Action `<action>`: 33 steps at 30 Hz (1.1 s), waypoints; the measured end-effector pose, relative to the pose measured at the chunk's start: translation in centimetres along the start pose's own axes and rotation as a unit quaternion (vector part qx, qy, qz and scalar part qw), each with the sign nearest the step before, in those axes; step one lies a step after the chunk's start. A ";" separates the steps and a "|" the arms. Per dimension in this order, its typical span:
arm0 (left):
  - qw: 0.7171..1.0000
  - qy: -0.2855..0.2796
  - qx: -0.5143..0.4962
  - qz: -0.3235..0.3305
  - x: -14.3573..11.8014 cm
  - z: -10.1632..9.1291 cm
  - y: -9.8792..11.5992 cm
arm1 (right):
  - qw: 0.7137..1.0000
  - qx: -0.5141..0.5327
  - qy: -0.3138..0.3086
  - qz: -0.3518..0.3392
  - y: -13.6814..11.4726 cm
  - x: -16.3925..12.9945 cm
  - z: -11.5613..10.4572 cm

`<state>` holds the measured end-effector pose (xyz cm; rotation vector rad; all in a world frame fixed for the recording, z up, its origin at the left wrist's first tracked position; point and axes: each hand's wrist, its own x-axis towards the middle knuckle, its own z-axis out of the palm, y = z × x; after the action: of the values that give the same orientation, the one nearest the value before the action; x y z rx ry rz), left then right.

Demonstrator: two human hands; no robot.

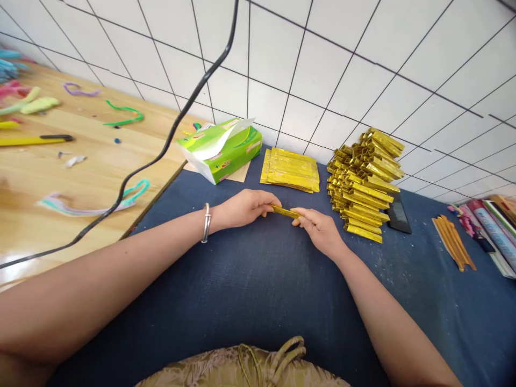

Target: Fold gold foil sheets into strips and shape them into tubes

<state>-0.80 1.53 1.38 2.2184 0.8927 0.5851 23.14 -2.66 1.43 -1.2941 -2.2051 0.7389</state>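
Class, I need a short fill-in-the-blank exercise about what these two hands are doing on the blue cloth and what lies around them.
1. The left hand and right hand together hold a folded strip of ____ colour.
2. The left wrist wears a ____.
3. The flat gold sheets lie between the pile of folded gold pieces and the ____ tissue pack.

Missing words: gold; bracelet; green

Both forearms bare, no sleeves in view. Left hand point(245, 208): silver bangle point(207, 222) on the wrist, looks like doubled bands. Right hand point(320, 230): wrist bare, no rings visible. Bottom edge: tan-gold patterned garment point(242, 371) with a knotted drawstring cord point(282, 355).
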 end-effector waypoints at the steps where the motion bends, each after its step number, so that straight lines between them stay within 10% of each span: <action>1: 1.000 0.001 -0.008 -0.015 0.0 -0.1 0.0 | 1.000 0.007 -0.001 0.008 0.1 0.0 0.0; 23: 0.910 0.065 -0.400 -0.084 -0.2 0.3 -0.6 | 0.974 0.212 0.036 0.075 0.8 0.0 -0.6; 33: 0.977 0.108 -0.164 -0.081 -0.1 0.9 -0.8 | 0.984 0.145 0.077 0.064 0.9 -0.1 0.0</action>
<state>-0.62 1.50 0.17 1.7911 0.9964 0.8425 23.74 -2.34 0.86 -1.3035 -1.8278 0.9374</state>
